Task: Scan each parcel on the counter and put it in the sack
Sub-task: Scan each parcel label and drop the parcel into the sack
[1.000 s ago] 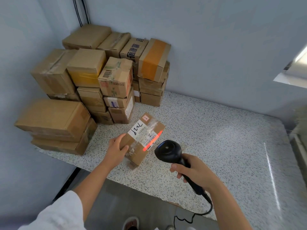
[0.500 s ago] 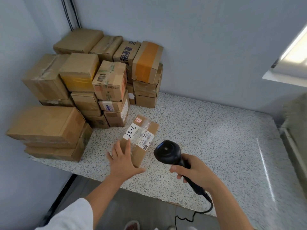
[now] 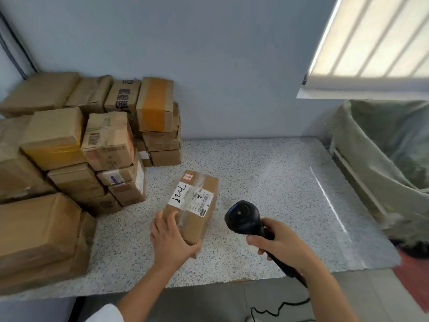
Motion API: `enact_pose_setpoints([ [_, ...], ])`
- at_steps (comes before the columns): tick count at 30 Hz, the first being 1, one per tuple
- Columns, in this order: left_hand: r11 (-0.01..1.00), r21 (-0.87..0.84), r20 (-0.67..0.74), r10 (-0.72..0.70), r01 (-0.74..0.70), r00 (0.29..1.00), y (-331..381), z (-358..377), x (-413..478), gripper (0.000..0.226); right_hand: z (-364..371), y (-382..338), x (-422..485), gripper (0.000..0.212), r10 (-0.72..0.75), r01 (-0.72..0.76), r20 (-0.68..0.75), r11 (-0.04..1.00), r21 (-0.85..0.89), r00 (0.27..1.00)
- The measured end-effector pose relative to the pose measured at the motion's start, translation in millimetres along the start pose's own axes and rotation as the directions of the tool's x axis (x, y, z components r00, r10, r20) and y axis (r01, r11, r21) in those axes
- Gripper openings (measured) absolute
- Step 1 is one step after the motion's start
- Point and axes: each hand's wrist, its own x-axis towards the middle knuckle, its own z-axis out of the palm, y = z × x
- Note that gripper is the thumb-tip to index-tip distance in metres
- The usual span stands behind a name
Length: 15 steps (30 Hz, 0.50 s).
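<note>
**A:** Where's the parcel (image 3: 197, 205)?

**B:** Mid-frame, flat on the speckled counter (image 3: 267, 173), label up. The left hand (image 3: 173, 240) clasps its near end, fingers over the top and thumb hooked round the corner, probably to lift it.

**A:** And the barcode scanner (image 3: 243, 217)?

**B:** The right hand (image 3: 278, 242) is wrapped round its handle, with the head aimed toward the label. The sack (image 3: 383, 159) gapes open at the right edge, within reach.

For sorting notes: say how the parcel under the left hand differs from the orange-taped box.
The parcel lies on the counter, left hand holding it; the orange-taped box sits atop the stack, untouched. The parcel carries a white handwritten label; the box an orange band. Both are brown cardboard.
</note>
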Motion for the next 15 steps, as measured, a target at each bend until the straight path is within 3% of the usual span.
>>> enact_pose_setpoints([
  [8,0.928,-0.178,-0.055,0.322,-0.326,0.945,91.7,1.1,-2.6,0.096,-51.7,37.2,-50.4,0.021,0.083,-0.069,-0.258,0.996,0.061,0.963],
  [15,0.849,-0.249,-0.053,0.469,-0.466,0.882,194.1,28.9,-22.2,0.092,-131.1,85.4,-101.5,0.022,0.099,-0.076,-0.406,0.994,0.072,0.909],
])
